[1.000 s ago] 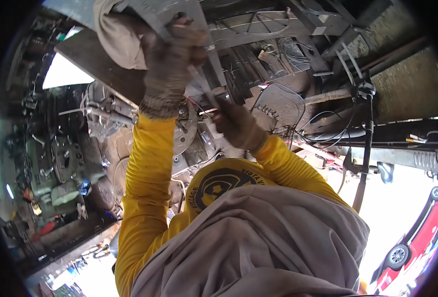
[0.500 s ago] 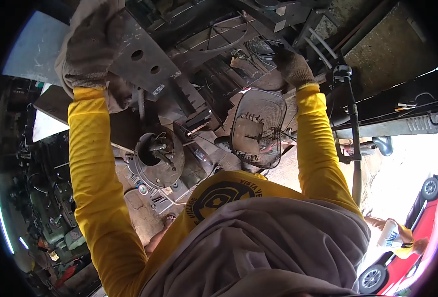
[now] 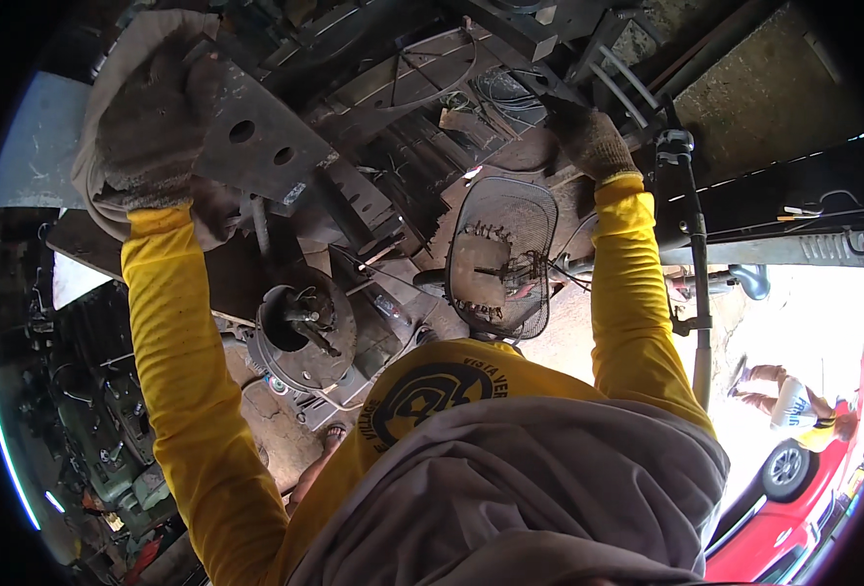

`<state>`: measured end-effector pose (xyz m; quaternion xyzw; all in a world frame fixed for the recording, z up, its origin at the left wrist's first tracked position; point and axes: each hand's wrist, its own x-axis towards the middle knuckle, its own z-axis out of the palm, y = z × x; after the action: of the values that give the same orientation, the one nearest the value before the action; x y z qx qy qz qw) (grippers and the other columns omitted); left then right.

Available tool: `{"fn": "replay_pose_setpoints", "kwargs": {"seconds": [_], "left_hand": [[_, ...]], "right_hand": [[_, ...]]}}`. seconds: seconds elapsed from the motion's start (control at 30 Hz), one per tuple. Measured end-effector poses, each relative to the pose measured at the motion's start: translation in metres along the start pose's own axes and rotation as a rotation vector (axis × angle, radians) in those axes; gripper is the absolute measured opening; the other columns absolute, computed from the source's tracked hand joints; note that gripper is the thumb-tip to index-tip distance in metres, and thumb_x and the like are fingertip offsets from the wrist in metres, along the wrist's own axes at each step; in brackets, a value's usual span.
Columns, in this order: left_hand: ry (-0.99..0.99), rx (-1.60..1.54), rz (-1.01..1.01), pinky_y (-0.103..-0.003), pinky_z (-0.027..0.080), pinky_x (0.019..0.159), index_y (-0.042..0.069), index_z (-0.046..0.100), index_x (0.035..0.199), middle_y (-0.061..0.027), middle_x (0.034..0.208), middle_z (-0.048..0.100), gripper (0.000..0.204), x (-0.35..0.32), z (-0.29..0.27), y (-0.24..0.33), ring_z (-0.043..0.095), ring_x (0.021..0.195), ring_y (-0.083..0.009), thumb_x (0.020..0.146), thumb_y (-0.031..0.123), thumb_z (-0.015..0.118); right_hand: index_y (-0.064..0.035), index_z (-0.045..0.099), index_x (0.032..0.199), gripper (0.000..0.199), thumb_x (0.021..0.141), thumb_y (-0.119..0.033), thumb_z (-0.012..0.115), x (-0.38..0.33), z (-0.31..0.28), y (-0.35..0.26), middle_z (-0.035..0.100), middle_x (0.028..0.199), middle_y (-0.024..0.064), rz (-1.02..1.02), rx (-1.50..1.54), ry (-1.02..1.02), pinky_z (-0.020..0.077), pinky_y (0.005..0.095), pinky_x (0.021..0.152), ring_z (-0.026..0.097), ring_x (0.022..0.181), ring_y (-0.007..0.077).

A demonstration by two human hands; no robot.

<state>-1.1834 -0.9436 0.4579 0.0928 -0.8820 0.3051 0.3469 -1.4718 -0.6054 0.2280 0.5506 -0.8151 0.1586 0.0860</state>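
Both my hands wear knitted work gloves with dark, soiled palms. At the far left my left hand [image 3: 164, 132] lies against a grey-brown cloth [image 3: 103, 161], beside a dark steel plate [image 3: 256, 132] with two oval holes. Its fingertips are lost in shadow near the plate, so its grip is unclear. My right hand [image 3: 593, 145] reaches over the far right part of the metal clutter, close to some coiled wire [image 3: 510, 96]. Dark metal behind its fingers blends with the glove, and I cannot make out a held thing.
Between my arms stand a wire mesh basket [image 3: 549, 220] and a round metal drum [image 3: 339, 337] with rods inside. A dark upright tube [image 3: 698, 234] rises right of my right arm. Outside at right, a person carrying a white container [image 3: 791, 403] is near a red car [image 3: 779, 527].
The view has shifted slightly, with the bench lower and further left. My left hand and the plate keep together; my right hand sits a little further right. The person outside has moved.
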Motion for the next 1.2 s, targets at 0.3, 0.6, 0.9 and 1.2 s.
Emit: {"fn": "replay_pose_setpoints", "kwargs": {"seconds": [0.3, 0.6, 0.9, 1.2], "left_hand": [[-0.042, -0.265, 0.041, -0.036, 0.051, 0.08, 0.011, 0.061, 0.121, -0.0103, 0.102, 0.067, 0.036, 0.005, -0.014, 0.001, 0.066, 0.091, -0.0261, 0.091, 0.031, 0.056], [-0.2, -0.706, 0.108, -0.031, 0.049, 0.091, 0.002, 0.06, 0.119, -0.0108, 0.109, 0.064, 0.031, 0.022, -0.038, -0.023, 0.064, 0.101, -0.0234, 0.092, 0.015, 0.057], [-0.228, -0.68, 0.113, -0.027, 0.049, 0.09, 0.0, 0.06, 0.12, -0.0078, 0.112, 0.066, 0.031, 0.017, -0.012, -0.02, 0.065, 0.103, -0.0177, 0.09, 0.007, 0.062], [-0.197, -0.589, 0.145, -0.027, 0.048, 0.093, 0.003, 0.059, 0.124, -0.0075, 0.113, 0.066, 0.034, 0.01, -0.016, -0.03, 0.063, 0.104, -0.016, 0.091, 0.005, 0.061]], "right_hand": [[-0.0046, 0.06, 0.115, 0.031, 0.085, -0.012, 0.057, 0.001, -0.008, 0.001, 0.066, 0.102, 0.0119, 0.012, 0.311, -0.114, 0.0551, 0.0364, 0.074, 0.066, 0.086, 0.0291], [-0.002, 0.04, 0.135, 0.04, 0.099, -0.021, 0.043, -0.001, -0.005, -0.027, 0.059, 0.115, 0.0158, 0.493, 1.621, -0.385, 0.0536, 0.0392, 0.087, 0.062, 0.101, 0.025], [-0.0019, 0.046, 0.131, 0.038, 0.097, -0.018, 0.049, 0.041, 0.061, -0.18, 0.06, 0.115, 0.0166, 0.828, 1.532, 0.21, 0.0543, 0.0366, 0.087, 0.063, 0.101, 0.0236], [-0.0097, 0.062, 0.112, 0.025, 0.089, -0.013, 0.054, 0.048, 0.067, -0.171, 0.065, 0.112, 0.0136, 0.701, 1.716, 0.207, 0.0525, 0.0352, 0.081, 0.066, 0.094, 0.0284]]}}
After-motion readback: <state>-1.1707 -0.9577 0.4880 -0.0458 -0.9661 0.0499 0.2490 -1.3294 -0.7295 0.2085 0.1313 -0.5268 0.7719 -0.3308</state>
